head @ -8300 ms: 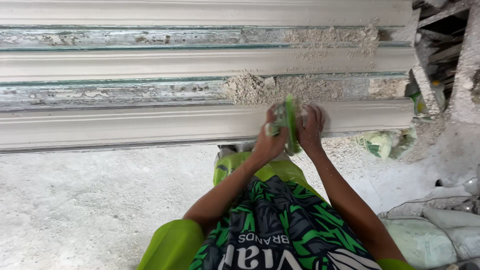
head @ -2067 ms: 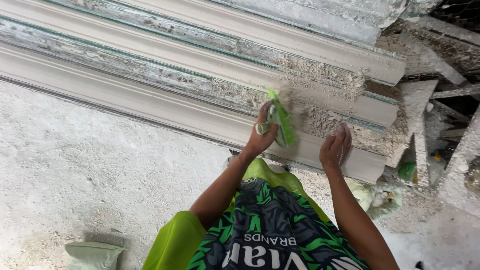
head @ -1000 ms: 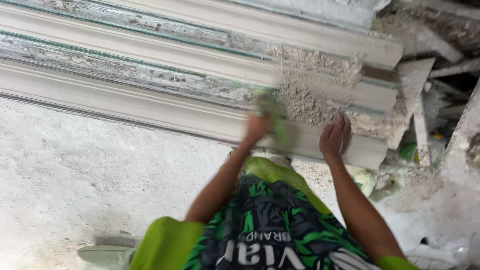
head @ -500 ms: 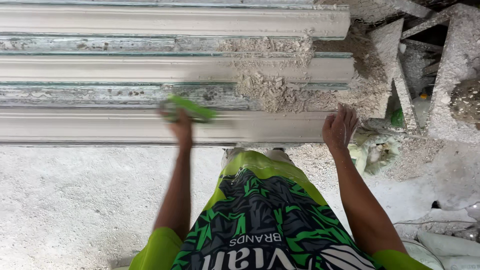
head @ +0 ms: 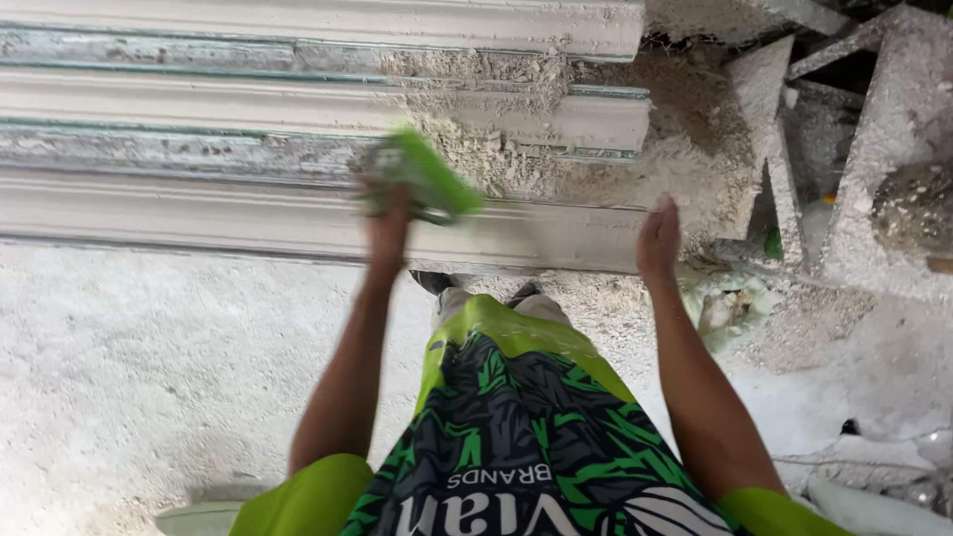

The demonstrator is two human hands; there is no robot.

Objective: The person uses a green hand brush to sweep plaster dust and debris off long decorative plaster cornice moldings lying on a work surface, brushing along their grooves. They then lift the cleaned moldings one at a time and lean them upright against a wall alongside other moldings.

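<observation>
Pressure matters here: my left hand (head: 389, 220) is clamped on the blurred green scraping tool (head: 422, 179) over the nearest long white plaster moulding (head: 199, 213), so I keep strokes flat while my right hand (head: 659, 236), fingers together, steadies its right end.

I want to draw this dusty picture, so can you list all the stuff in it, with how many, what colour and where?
green tool: one, bright green, blurred, in the left hand over the nearest strip
moulded strips: three or so, whitish, long, lying side by side across the top
crumbly rubble: one heap, pale beige, on the strips near their right ends
broken slabs: several, grey-white, leaning at the right
floor: one, white and dusty, bottom left
shirt: one, green, black and white pattern, bottom middle
left hand: one, gripping the green tool
right hand: one, open, resting on the end of the nearest strip
</observation>
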